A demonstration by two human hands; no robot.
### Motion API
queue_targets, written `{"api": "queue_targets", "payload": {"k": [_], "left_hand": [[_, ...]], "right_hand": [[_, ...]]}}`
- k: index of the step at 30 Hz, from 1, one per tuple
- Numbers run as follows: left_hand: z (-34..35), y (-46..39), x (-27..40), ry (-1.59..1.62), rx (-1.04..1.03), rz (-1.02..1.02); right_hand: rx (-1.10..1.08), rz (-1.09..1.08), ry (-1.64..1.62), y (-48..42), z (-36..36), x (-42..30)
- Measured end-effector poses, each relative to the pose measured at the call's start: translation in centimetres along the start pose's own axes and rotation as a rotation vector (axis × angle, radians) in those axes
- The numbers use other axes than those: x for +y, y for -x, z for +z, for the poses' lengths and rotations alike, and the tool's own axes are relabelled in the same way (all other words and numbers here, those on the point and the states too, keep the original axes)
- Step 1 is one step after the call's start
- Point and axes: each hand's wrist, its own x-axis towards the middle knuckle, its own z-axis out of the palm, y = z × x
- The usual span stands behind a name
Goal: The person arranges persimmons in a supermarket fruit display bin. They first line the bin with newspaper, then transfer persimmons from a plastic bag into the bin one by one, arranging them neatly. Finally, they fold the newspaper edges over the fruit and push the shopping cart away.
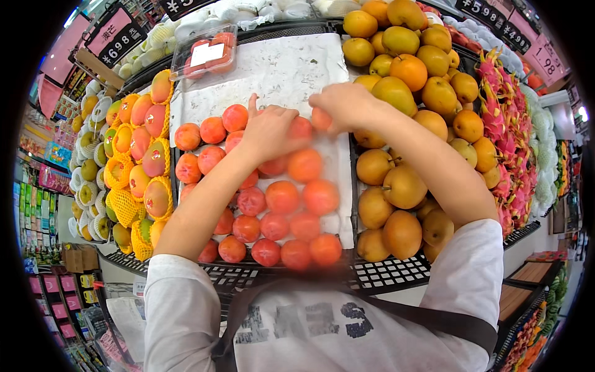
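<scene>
Rows of round orange-red stone fruits (282, 197) lie on a white liner sheet (283, 69) in front of me. My right hand (346, 108), slightly blurred, grips one orange-red fruit (321, 119) at the far right end of the rows. Just left of it, my left hand (273, 128) is laid over the back rows with its thumb raised. Its fingers reach to another fruit (300, 128); whether they grip it I cannot tell. Part of the rows is hidden under my left hand and forearm.
A clear plastic box (204, 52) of red fruit sits on the liner's back left corner. Mangoes in yellow foam nets (157, 158) border the left side. Brown-yellow pears (404, 186) are piled on the right, with dragon fruit (499, 125) beyond. A black grid ledge (393, 274) runs along the front.
</scene>
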Motion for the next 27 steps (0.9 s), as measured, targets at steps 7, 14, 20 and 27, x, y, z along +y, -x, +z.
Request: {"api": "queue_targets", "payload": {"k": [7,14,20,27], "left_hand": [[0.7,-0.4,-0.7,0.02,0.137,0.088],[2.2,2.0,-4.7,0.309,0.064,0.046],[0.9,3.0,-6.2,-0.004,-0.012,0.129],[-4.4,4.0,-3.7,0.116,0.196,0.405]], "right_hand": [[0.036,-0.034,-0.012,1.2,3.0,-0.8],[-0.098,0.016,-0.037,-1.3,3.5,-5.0],[0.306,0.035,-0.112,0.2,4.7,-6.2],[0.452,0.038,0.04,16.8,-1.5,-11.5]]}}
